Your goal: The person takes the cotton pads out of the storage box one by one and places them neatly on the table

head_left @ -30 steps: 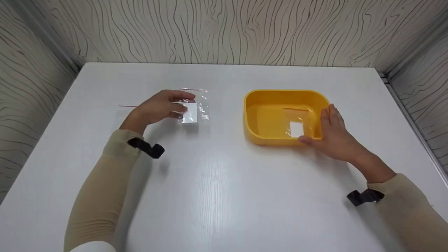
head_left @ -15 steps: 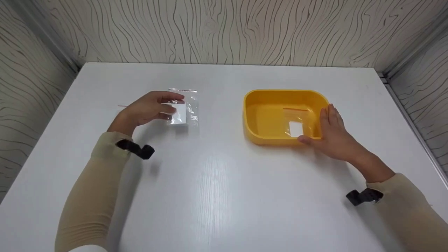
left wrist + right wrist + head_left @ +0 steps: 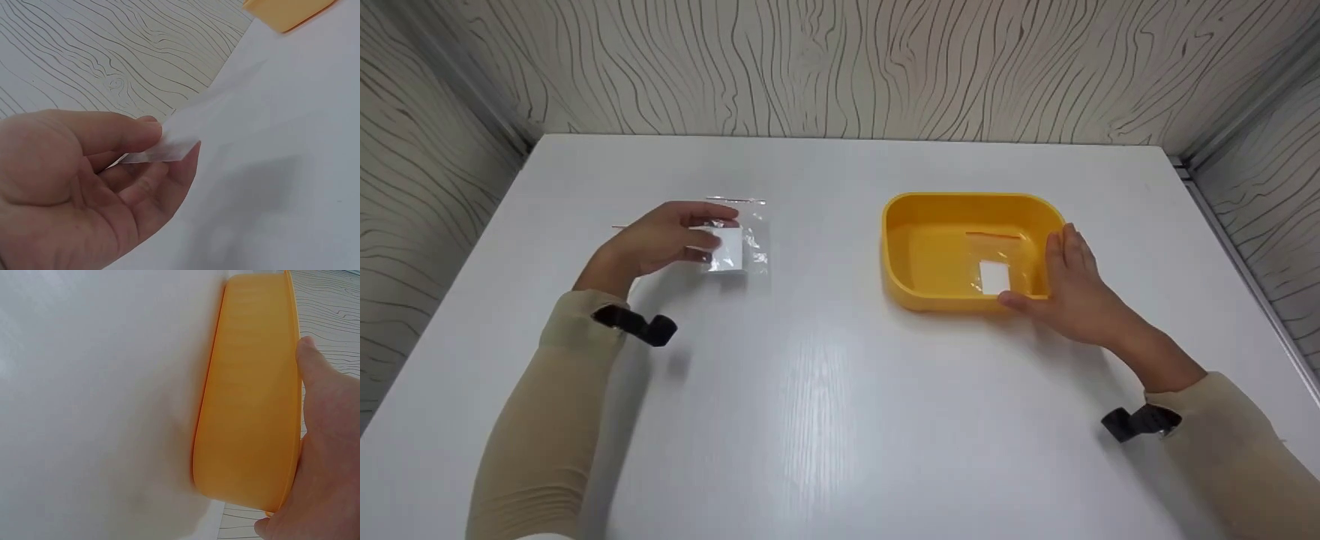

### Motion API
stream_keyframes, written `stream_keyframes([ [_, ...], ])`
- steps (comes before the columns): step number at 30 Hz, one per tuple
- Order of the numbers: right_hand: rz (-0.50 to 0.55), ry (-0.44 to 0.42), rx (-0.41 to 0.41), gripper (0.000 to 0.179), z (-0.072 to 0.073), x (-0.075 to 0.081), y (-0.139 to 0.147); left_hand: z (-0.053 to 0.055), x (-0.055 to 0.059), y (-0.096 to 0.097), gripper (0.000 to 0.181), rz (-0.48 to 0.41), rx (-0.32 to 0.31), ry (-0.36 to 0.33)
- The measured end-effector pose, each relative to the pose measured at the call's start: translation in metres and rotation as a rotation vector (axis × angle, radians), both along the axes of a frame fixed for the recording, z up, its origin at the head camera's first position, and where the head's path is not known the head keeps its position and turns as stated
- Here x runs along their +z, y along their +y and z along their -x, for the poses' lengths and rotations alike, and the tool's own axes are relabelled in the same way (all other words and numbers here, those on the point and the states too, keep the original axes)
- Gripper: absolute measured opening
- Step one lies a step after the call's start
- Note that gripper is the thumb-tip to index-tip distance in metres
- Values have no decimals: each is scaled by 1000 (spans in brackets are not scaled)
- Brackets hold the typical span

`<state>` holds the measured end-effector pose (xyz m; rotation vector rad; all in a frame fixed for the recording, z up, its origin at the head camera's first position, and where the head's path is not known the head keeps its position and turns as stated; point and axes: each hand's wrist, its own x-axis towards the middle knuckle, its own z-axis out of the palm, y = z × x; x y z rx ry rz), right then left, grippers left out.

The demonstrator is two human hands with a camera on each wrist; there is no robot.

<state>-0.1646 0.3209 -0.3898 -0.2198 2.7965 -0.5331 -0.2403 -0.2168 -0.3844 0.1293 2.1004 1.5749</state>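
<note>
In the head view my left hand (image 3: 656, 236) pinches a clear zip bag (image 3: 757, 244) with a white card (image 3: 727, 250) inside. It is held over the table's left half, and a shadow shows below. The left wrist view shows thumb and fingers on the white card (image 3: 163, 153), seen nearly edge-on. My right hand (image 3: 1076, 296) rests against the right front corner of a yellow bin (image 3: 926, 302). Its fingers lie straight along the right side and its thumb touches the front rim. Inside the bin lies another clear zip bag (image 3: 996, 246) with a white card.
A thin reddish line (image 3: 619, 226) shows on the white table (image 3: 825, 390) behind my left hand, the rest there being hidden. A wood-grain patterned wall (image 3: 840, 67) stands along the back, with panels at both sides.
My left hand has moved left with the zip bag, away from the yellow bin. My right hand and the bin have stayed in place.
</note>
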Motion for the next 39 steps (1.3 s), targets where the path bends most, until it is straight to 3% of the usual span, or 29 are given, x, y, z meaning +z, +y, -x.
stream_keyframes([
  [20,-15,0,1,128,2,1,1,-11,-8,-33,56,138,10,-12],
  [30,1,13,10,127,1,0,2,-11,-15,-37,55,253,-18,0],
  [39,-4,8,5,128,1,0,1,-12,-13,-32,54,338,-59,21],
])
